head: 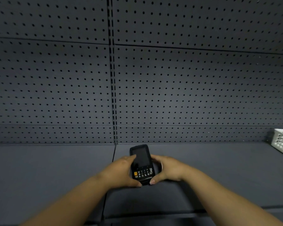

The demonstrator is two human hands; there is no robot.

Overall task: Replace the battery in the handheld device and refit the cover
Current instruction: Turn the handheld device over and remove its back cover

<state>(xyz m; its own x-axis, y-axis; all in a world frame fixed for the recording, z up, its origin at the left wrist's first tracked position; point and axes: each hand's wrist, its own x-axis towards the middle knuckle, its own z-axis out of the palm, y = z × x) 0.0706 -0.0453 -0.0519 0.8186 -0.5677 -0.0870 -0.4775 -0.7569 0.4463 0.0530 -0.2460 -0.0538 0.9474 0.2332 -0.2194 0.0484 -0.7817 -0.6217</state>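
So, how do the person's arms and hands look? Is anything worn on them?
Both forearms are bare up to the bottom edge of the picture: no sleeves, no gloves. The left hand and the right hand show no watch or bracelet at the wrists. No ring can be made out, though the fingers are a little blurred. The fingernails look short and plain.

Both forearms bare, no sleeves; left hand & right hand ungloved.

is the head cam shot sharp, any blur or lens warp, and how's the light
Head view: dim, even light, no glare; wide-angle warp bows the pegboard seams; left hand, right hand and forearms are slightly soft; the handheld device keypad markings are too blurred to read.
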